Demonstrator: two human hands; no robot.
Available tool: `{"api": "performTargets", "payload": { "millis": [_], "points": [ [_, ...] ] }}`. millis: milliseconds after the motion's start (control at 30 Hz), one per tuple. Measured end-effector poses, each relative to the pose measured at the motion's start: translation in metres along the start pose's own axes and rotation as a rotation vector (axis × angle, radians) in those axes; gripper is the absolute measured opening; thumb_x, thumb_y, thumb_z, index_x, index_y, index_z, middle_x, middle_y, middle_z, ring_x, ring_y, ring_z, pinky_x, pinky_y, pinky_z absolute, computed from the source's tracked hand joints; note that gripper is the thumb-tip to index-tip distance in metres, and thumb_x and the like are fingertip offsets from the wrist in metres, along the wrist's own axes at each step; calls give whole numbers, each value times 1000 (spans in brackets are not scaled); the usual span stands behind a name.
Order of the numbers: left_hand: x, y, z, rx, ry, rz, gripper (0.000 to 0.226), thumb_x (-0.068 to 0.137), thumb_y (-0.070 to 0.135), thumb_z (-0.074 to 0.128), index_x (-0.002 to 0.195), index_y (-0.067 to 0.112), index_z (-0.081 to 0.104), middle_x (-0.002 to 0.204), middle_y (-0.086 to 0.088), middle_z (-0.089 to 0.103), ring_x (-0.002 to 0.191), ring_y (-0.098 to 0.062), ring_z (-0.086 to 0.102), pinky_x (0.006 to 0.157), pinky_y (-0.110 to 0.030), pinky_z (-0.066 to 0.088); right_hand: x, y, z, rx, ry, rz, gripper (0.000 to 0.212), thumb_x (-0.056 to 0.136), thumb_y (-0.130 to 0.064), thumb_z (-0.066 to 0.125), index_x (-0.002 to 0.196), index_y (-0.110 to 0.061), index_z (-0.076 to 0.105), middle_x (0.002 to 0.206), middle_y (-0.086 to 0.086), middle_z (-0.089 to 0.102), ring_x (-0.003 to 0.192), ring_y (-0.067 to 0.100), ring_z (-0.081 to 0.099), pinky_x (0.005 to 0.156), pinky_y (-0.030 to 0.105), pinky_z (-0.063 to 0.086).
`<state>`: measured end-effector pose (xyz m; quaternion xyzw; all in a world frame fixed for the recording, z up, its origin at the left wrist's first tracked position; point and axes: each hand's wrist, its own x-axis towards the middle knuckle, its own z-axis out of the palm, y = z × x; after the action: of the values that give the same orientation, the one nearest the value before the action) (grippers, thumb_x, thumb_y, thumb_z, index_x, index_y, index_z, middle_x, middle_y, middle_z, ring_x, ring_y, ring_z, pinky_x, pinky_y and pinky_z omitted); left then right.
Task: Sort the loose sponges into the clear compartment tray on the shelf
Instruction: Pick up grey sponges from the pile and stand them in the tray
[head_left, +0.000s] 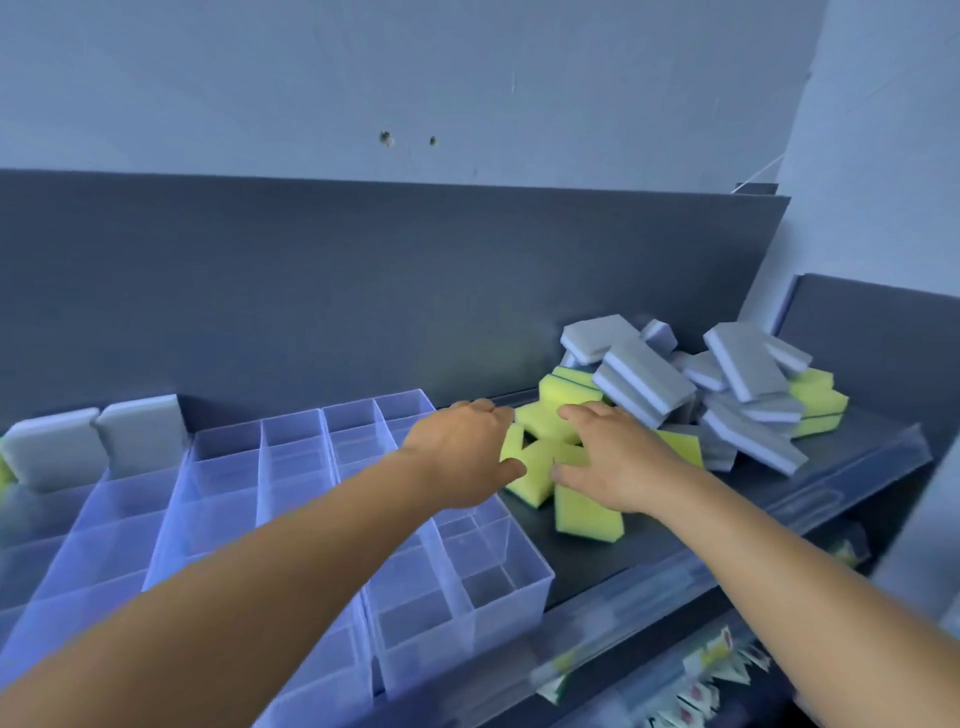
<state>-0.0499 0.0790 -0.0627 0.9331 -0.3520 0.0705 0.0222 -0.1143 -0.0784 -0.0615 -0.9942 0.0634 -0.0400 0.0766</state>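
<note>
While both our hands reach into the sponge heap, the clear compartment tray (291, 499) sits just left of it on the shelf (857, 457).
Our left hand (467, 457) and right hand (608, 462) rest spread-fingered on yellow sponges (582, 512); grey sponges (737, 369) are piled behind.

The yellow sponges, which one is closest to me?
The yellow sponge lying just below the right hand, at the front of the pile. The other yellow ones sit farther back, and it alone pokes out toward the shelf's front edge.
</note>
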Motion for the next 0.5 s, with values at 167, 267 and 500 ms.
{"api": "performTargets", "payload": {
  "millis": [167,267,500],
  "points": [
    [29,30,18,10,-55,-54,46,93,43,49,128,15,45,129,-5,51,118,-27,50,80,-35,41,2,38,6,-1,-144,-19,82,82,-48,62,148,-21,22,152,2,30,137,23,30,106,36,37],
    [42,38,28,22,-121,-93,48,93,44,47,132,16,44,132,-5,51,119,-27,51,80,-35,42,9,52,13,-8,-197,-40,84,83,-49,60,150,-21,16,153,3,28,137,25,29,106,36,36],
    [55,46,41,46,-248,-162,41,97,39,43,125,12,56,123,-11,57,110,-29,56,76,-33,42,25,56,21,-27,-211,-18,67,87,-44,54,142,-14,29,140,9,41,130,28,34,99,36,38]
  ]
}}
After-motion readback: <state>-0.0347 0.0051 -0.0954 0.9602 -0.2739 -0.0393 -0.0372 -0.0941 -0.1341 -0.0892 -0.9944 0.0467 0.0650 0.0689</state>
